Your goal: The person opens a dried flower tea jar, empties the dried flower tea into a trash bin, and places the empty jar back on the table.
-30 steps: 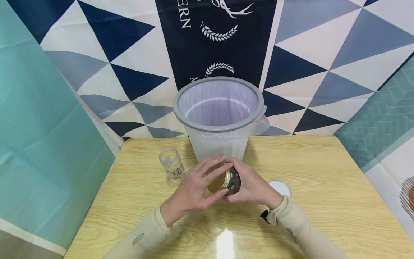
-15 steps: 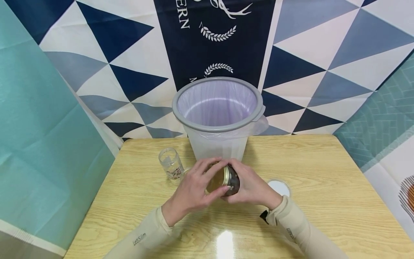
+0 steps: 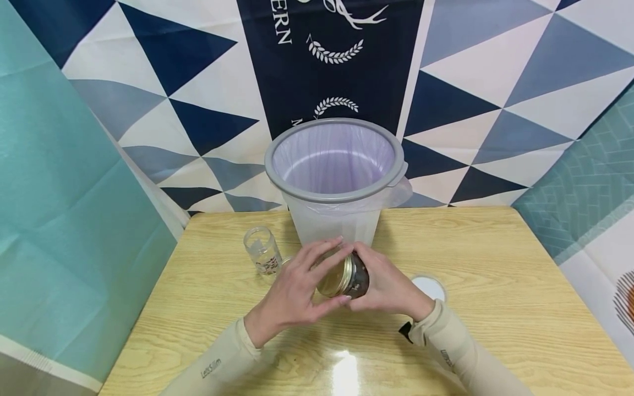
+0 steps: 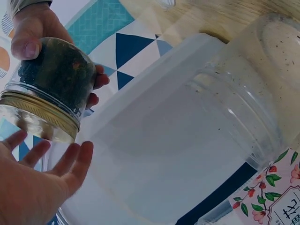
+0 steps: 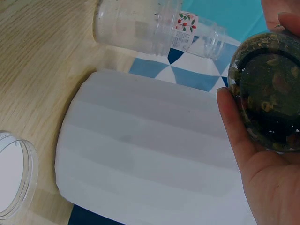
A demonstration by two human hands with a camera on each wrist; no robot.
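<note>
A glass jar [image 3: 359, 278] with dark flaky contents lies tilted on its side between my hands, in front of the bin. My right hand [image 3: 388, 283] grips its glass body from the right; in the right wrist view the jar's round base [image 5: 272, 89] faces the camera. The gold-rimmed lid [image 4: 42, 112] points toward my left hand [image 3: 297, 289]. That hand's fingers are spread around the lid, thumb below and fingers above. In the left wrist view, the left fingertips [image 4: 84, 150] stand just off the lid's edge.
A tall white bin [image 3: 334, 217] with a grey rim and purple liner stands behind the hands. Left of it are a clear printed glass [image 3: 262, 250] and a clear wide container [image 5: 136, 28]. A round white-topped clear container [image 3: 430, 287] sits beside the right wrist.
Half a second ago the left thumb and fingers were closer on the lid. Now they have spread away from it, the thumb lower. The right hand keeps its grip on the jar.
</note>
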